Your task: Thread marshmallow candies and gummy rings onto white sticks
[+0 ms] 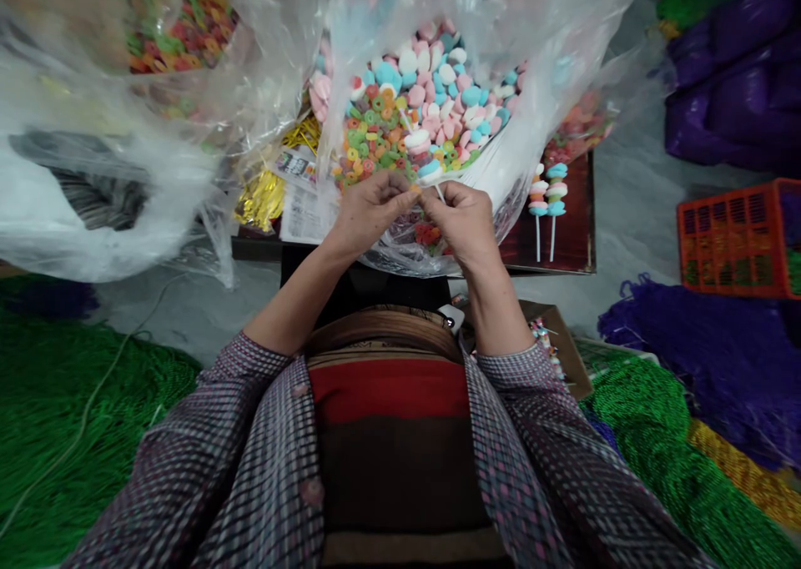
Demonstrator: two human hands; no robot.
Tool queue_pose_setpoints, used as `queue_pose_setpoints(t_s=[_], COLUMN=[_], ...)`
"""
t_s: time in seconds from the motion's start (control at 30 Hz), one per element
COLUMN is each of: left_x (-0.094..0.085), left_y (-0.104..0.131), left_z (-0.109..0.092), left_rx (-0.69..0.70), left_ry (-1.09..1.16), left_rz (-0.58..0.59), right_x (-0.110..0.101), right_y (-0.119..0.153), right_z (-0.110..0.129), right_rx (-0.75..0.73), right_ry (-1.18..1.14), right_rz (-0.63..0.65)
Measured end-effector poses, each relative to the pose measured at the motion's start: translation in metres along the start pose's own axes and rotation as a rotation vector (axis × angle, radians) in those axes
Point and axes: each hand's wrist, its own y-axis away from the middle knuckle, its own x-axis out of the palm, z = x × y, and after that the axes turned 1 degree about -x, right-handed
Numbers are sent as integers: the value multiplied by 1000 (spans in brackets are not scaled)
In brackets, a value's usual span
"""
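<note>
My right hand (463, 217) is closed in a pinch around a white stick (440, 192). A blue-and-white marshmallow (430, 170) sits by its upper end, and a white-and-pink one (418, 141) with a stick tip lies just beyond. Fingertips of my left hand (376, 206) are pressed together close to the right ones, with a small orange piece, seemingly a gummy ring (415, 190), between them. Under and beyond both hands, an open clear plastic bag (519, 177) holds gummy rings (374, 127) and pink, white and blue marshmallows (447, 77).
Two candy skewers (546, 189) lie on the dark red table (579, 235) at right. Another bag of gummy rings (206, 27) stands at upper left, near gold ties (261, 202). An orange crate (732, 239), a cardboard box (572, 356) and green strands (81, 385) surround the table.
</note>
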Motion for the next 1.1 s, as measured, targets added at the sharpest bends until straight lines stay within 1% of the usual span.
queue_pose_setpoints(t_s=[0.1,0.17,0.23,0.3,0.37,0.4,0.5,0.6,0.73,0.83,0.97,1.1], left_x=[1,-2,-6,-10,-10,-9,-4,-3,-10,-11,-8,-6], left_y=[-2,-4,-6,-8,-9,-10,-10,-7,-3,0,2,6], left_z=[3,5,6,5,2,1,-1,-1,-2,-4,-4,-9], left_rx=[-75,-128,-159,-179,-197,-201,-191,-138,-28,10,33,61], left_ry=[-6,33,72,89,95,93,78,33,-180,-308,-286,-284], left_rz=[-32,-46,-62,-87,-122,-142,-182,-159,-125,-115,-119,-64], right_x=[-2,-7,-14,-22,-28,-29,-30,-30,-31,-31,-26,-19], right_y=[4,12,26,41,54,58,64,62,60,62,66,63], right_z=[4,7,11,13,13,12,9,7,5,3,-1,-8], right_rx=[-4,17,66,115,129,120,73,53,68,109,119,132], right_ry=[-31,-75,-120,-131,-82,-45,41,71,72,33,-27,-102], right_rz=[24,55,125,231,304,311,264,243,254,250,229,213])
